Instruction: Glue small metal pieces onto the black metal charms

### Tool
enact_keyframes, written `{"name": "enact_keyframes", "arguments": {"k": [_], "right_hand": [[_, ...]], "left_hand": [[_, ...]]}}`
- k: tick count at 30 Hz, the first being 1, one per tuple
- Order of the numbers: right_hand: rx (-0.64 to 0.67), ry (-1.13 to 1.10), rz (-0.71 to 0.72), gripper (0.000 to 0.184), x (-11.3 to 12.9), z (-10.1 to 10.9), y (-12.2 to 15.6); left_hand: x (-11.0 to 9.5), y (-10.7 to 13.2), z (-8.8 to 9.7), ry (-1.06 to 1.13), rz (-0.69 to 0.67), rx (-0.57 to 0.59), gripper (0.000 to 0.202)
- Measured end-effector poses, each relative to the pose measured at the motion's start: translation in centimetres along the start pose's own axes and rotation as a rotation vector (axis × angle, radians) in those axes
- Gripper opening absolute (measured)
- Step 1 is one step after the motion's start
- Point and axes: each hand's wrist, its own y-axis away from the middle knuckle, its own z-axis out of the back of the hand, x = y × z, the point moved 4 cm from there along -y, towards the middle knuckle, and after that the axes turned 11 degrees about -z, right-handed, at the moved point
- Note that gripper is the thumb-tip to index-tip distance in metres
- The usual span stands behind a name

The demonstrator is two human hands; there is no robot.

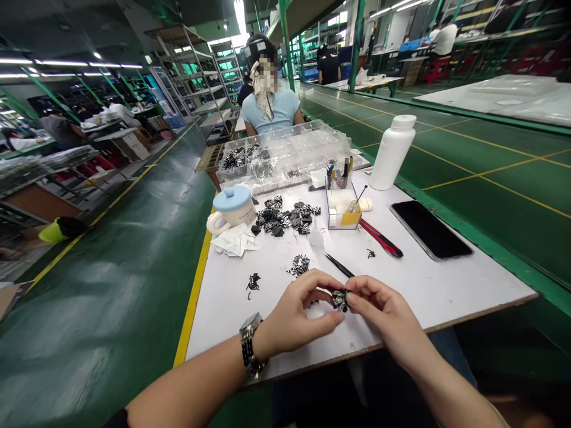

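Between the fingertips of both my hands is a small black-and-silver part (340,300), shiny and irregular; its exact kind I cannot make out. My left hand (294,312), with a watch (251,345) on the wrist, pinches it from the left. From the right, the thumb and fingers of my right hand (386,309) grip it. Black tweezers (339,265) lie just beyond the hands, their lower end hidden by my right fingers. A pile of small black and silver pieces (300,265) is beyond my left hand, and a few dark scraps (253,282) lie farther left.
Farther back are a heap of black parts (288,219), a lidded mug (232,208), crumpled tissue (235,240) and a clear tool box (342,208). A red-and-black cutter (381,238), phone (430,229) and white bottle (392,153) occupy the right. Plastic trays (285,154) stand before a seated person.
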Motion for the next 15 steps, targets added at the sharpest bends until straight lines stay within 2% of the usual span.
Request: {"name": "enact_keyframes", "arguments": {"k": [2,4,8,11,13,15], "right_hand": [[0.017,0.028,0.005,0.038,0.4,0.3,-0.2],[0.053,0.049,0.008,0.038,0.7,0.4,-0.4],[0.125,0.093,0.0,0.043,1.0,0.4,-0.8],[0.148,0.175,0.009,0.047,1.7,0.7,-2.2],[0.091,0.243,0.055,0.048,2.6,1.3,-4.0],[-0.024,0.323,0.122,0.048,3.6,1.6,-6.2]], "left_hand": [[0.8,-0.1,0.1,0.23,0.112,0.011,0.028],[1.5,0.0,0.1,0.353,0.195,0.028,0.034],[2.1,0.2,-0.2,0.435,0.253,0.051,0.041],[2.0,0.2,-0.1,0.438,0.238,-0.017,0.036],[1.9,0.3,0.1,0.43,0.235,-0.068,0.034],[2.0,0.3,0.1,0.424,0.255,-0.094,0.034]]}}
